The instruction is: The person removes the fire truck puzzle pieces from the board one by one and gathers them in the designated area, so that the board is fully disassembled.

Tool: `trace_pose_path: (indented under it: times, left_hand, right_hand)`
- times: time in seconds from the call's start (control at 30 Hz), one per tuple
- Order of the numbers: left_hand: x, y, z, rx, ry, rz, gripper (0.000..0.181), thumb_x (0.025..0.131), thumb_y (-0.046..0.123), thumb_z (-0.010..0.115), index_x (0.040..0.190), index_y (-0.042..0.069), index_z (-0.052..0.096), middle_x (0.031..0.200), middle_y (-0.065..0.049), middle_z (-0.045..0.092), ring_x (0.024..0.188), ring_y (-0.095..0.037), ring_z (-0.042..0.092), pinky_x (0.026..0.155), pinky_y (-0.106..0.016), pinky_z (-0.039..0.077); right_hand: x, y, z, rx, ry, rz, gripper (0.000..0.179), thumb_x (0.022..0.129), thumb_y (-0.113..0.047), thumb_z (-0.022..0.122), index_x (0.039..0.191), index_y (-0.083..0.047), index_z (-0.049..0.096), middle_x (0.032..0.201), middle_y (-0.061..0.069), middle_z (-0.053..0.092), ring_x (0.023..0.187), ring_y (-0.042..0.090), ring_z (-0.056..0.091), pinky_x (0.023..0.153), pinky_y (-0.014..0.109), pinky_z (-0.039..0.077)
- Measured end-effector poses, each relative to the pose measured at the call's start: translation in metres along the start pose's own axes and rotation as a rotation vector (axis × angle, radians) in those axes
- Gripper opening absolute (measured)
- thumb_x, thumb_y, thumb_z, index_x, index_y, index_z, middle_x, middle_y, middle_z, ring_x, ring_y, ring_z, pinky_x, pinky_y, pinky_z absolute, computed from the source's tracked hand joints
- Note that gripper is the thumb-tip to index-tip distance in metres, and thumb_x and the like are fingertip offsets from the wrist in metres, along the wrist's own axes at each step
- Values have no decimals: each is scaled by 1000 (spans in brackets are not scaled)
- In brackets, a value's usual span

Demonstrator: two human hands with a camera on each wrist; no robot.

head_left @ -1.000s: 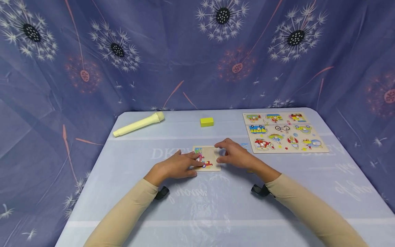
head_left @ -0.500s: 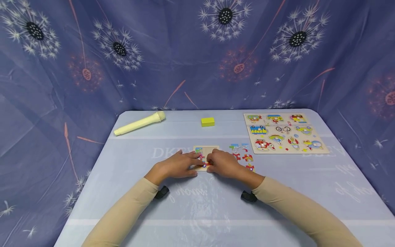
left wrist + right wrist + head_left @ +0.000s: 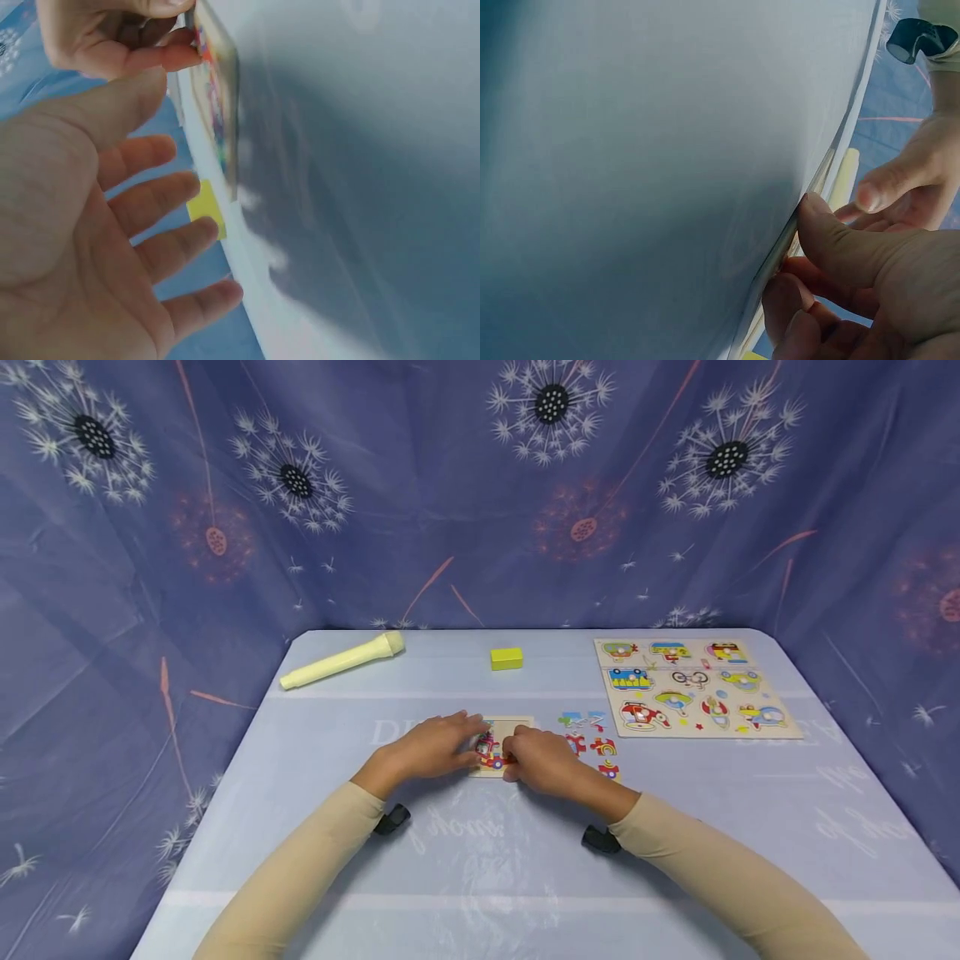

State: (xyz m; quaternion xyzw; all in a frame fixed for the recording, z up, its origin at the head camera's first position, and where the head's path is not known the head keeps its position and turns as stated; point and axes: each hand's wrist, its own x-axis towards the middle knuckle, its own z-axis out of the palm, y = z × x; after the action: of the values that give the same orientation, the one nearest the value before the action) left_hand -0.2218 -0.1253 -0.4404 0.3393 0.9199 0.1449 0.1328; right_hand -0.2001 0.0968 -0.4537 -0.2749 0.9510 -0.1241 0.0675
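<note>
Pale-wood rectangular jigsaw tray lies flat on light-blue tabletop. Left hand: fingers spread wide, near tray's left edge. Right hand: fingers curled at tray; cannot tell what they pinch.

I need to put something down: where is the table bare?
Free: the table between both sleeves, nearest the person; also between the yellow block and the large puzzle board. Crowded: around the small puzzle board, with left hand, right hand and loose pieces.
</note>
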Motion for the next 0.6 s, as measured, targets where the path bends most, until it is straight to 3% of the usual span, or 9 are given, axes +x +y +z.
trace_pose_path:
  times: [0.13, 0.23, 0.37, 0.6]
  left_hand:
    - [8, 1, 4, 48, -8, -10, 45, 100, 35, 67, 140, 16, 63, 155, -9, 50, 146, -36, 41, 112, -62, 36]
    - [11, 0, 7, 67, 6, -19, 27, 98, 31, 68, 123, 19, 70, 148, -5, 57, 145, -35, 43, 110, -64, 37]
    - [12, -2, 8, 64, 24, -9, 13, 96, 29, 72, 106, 21, 69, 143, -2, 60, 144, -36, 45, 109, -67, 37]
    - [15, 0, 10, 65, 31, -16, 16, 95, 30, 74, 107, 21, 69, 148, -5, 57, 143, -39, 45, 107, -71, 35]
  right_hand:
    - [0, 2, 1, 7, 3, -2, 22, 82, -28, 88, 82, -17, 68, 80, -4, 52, 66, 15, 51, 56, 36, 43]
    - [1, 1, 2, 10, -1, -3, 21, 82, -28, 87, 84, -17, 69, 81, -3, 52, 66, 15, 51, 57, 35, 43]
    - [1, 1, 3, 3, 2, -2, 21, 82, -27, 87, 85, -16, 70, 81, -3, 53, 66, 15, 51, 57, 35, 44]
    - [1, 6, 2, 72, -8, 28, 24, 81, -27, 88, 91, -15, 70, 83, -3, 54, 71, 14, 52, 61, 34, 45]
